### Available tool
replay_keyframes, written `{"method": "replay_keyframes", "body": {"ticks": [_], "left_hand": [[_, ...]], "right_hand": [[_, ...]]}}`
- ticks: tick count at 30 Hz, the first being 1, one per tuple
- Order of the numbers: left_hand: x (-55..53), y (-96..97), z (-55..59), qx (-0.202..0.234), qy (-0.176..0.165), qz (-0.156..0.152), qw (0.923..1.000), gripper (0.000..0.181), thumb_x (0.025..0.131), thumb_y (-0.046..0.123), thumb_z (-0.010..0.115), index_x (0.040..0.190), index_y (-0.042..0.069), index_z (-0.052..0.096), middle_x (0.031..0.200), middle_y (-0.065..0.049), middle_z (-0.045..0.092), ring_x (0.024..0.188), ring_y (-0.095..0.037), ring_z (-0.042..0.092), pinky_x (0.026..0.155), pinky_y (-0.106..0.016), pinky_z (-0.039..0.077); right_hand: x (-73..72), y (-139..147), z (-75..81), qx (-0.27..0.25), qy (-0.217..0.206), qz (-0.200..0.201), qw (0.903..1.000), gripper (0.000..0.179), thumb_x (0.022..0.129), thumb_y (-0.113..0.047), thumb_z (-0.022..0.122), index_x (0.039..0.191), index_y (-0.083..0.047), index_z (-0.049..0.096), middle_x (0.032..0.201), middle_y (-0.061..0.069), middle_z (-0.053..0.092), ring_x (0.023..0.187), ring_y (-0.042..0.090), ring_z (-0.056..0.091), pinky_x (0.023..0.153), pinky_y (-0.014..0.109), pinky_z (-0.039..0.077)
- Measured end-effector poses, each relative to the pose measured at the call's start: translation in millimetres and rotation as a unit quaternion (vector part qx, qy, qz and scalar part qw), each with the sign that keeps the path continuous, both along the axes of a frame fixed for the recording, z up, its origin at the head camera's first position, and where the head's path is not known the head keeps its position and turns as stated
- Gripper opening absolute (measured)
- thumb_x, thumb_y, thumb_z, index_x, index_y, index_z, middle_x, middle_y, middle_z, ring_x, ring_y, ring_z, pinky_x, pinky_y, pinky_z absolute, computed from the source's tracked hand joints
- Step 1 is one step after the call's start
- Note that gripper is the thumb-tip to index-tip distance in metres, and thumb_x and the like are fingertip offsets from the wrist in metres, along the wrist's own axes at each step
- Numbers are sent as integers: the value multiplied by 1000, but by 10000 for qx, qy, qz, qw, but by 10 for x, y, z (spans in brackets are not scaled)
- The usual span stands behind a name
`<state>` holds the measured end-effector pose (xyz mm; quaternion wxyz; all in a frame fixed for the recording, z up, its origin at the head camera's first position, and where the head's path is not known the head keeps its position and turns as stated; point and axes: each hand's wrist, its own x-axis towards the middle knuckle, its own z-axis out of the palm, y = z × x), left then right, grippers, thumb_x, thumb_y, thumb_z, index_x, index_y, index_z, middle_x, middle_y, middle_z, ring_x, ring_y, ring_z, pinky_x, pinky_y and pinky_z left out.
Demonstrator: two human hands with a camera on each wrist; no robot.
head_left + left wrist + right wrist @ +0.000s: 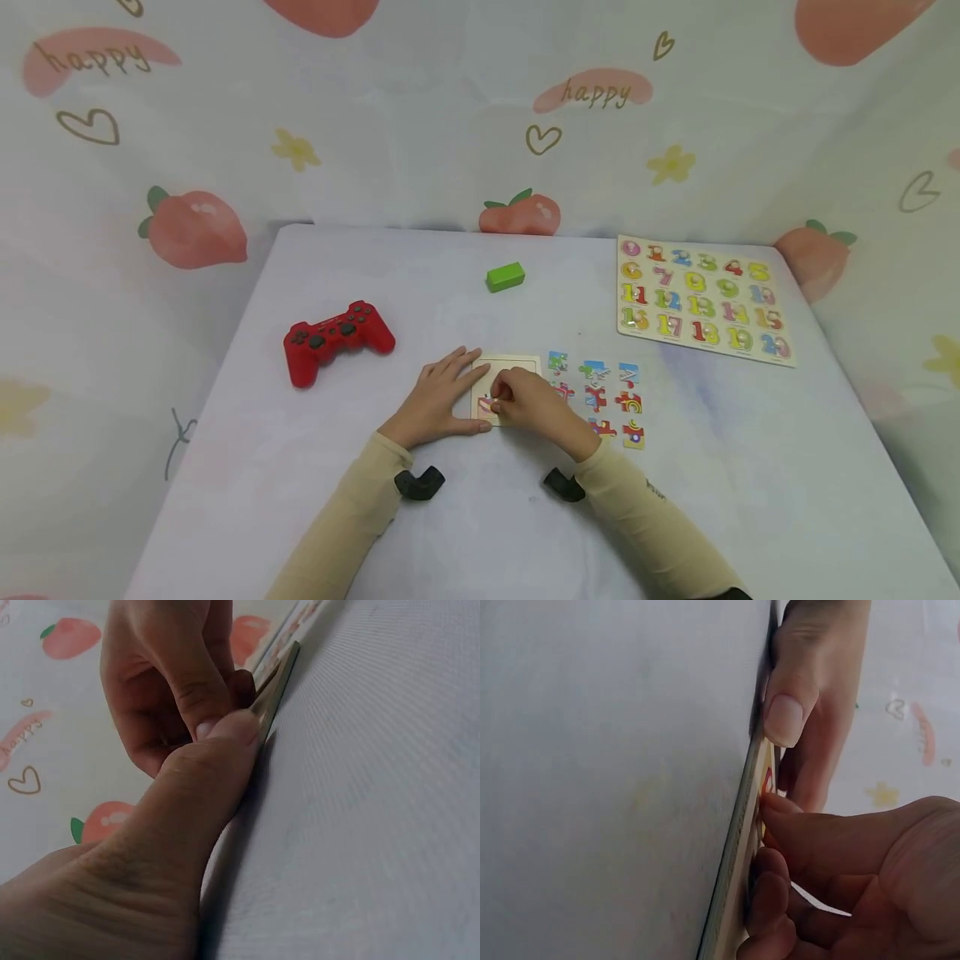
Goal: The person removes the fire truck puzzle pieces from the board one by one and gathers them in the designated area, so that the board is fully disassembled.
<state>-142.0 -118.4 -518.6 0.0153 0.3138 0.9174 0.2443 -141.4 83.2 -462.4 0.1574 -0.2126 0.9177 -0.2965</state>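
A small square wooden puzzle board [516, 363] lies in front of the person, seen edge-on in the right wrist view. The left hand [437, 398] rests flat with fingers spread along its left side, its thumb [232, 731] pressing the near corner. Over the board, the right hand [538, 406] is curled, with thumb and fingertips pinching a puzzle piece [485, 406] at the lower left corner. In the right wrist view the right thumb [780, 806] touches that piece low against the board; the fingers hide most of it.
Several loose jigsaw pieces [595, 398] lie in rows right of the board. A red game controller [337, 340] is at the left, a green block [506, 277] farther back. A number puzzle board [703, 300] lies at the back right, near the table's edge.
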Motion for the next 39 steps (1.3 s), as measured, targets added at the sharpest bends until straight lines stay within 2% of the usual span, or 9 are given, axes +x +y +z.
{"method": "replay_keyframes", "body": {"ticks": [6, 13, 24, 26, 30, 35, 39], "left_hand": [[12, 19, 18, -23, 48, 13, 10000, 90, 75, 63, 69, 147, 17, 40, 156, -3, 28, 146, -25, 17, 105, -49, 29], [21, 34, 25, -56, 2, 82, 10000, 89, 76, 63, 68, 147, 18, 40, 156, -2, 28, 146, -23, 17, 106, -49, 28], [16, 42, 29, -101, 57, 82, 9999, 88, 76, 62, 69, 146, 18, 41, 156, -3, 29, 146, -25, 18, 105, -49, 30], [15, 41, 22, -69, 123, 59, 9999, 88, 76, 62, 70, 146, 17, 42, 155, -4, 30, 145, -26, 19, 104, -50, 31], [17, 41, 25, -113, 49, 72, 9999, 88, 76, 63, 68, 146, 18, 41, 156, -3, 28, 146, -25, 18, 105, -49, 30], [18, 38, 37, -250, -47, 117, 9996, 90, 76, 65, 67, 148, 19, 39, 157, -1, 26, 146, -23, 16, 106, -48, 29], [18, 32, 42, -309, 6, 132, 9994, 90, 76, 66, 66, 148, 19, 38, 157, -2, 26, 146, -23, 16, 106, -47, 30]], "right_hand": [[11, -13, 19, 53, -65, -169, 9998, 12, 83, -10, 73, 85, -8, 62, 75, -2, 57, 69, 9, 51, 64, 25, 43], [3, -20, 9, -222, -343, -577, 9975, 10, 84, -11, 72, 80, -10, 64, 71, -3, 59, 66, 9, 51, 62, 24, 43], [32, -12, 40, -502, -505, -907, 9933, 7, 85, -9, 70, 84, -9, 63, 72, -2, 59, 67, 11, 51, 62, 26, 40], [33, -8, 34, -520, -585, -940, 9925, 6, 85, -10, 70, 84, -10, 64, 72, -2, 59, 67, 10, 51, 62, 25, 41], [37, 13, 42, -652, -695, -873, 9916, 5, 86, -9, 68, 82, -9, 65, 73, -2, 61, 69, 10, 52, 64, 26, 41], [-4, 151, 86, -618, -751, -1027, 9899, 5, 87, -14, 67, 84, -11, 65, 78, -2, 61, 74, 12, 53, 68, 27, 42], [-47, 422, 161, -571, -912, -1221, 9867, 7, 90, -17, 66, 90, -11, 65, 83, 1, 62, 75, 14, 53, 66, 28, 43]]}}
